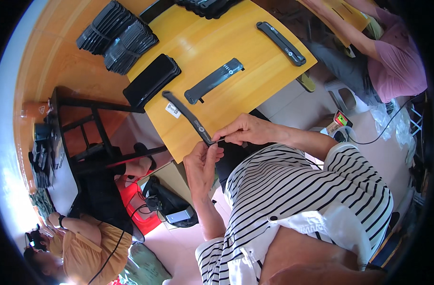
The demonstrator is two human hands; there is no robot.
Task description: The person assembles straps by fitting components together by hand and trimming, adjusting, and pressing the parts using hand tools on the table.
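Observation:
A long, narrow black strap (191, 115) with pale print slants over the near edge of the yellow table. Its near end is pinched between the thumb and fingers of my left hand (201, 168). At that same end my right hand (247, 130) has thumb and forefinger pressed together; whatever small part they grip is too small to make out. Beyond my hands, a wider black strap (213, 81), shiny as if in clear film, lies mid-table. Another black strap (281, 43) with rounded ends rests near the right edge.
Bundled black straps (117, 38) and a black stack (152, 81) occupy the left side of the yellow table (207, 35). A white label (172, 110) lies by the strap. People sit at far right and lower left. A red stool (145, 218) and cables stand below left.

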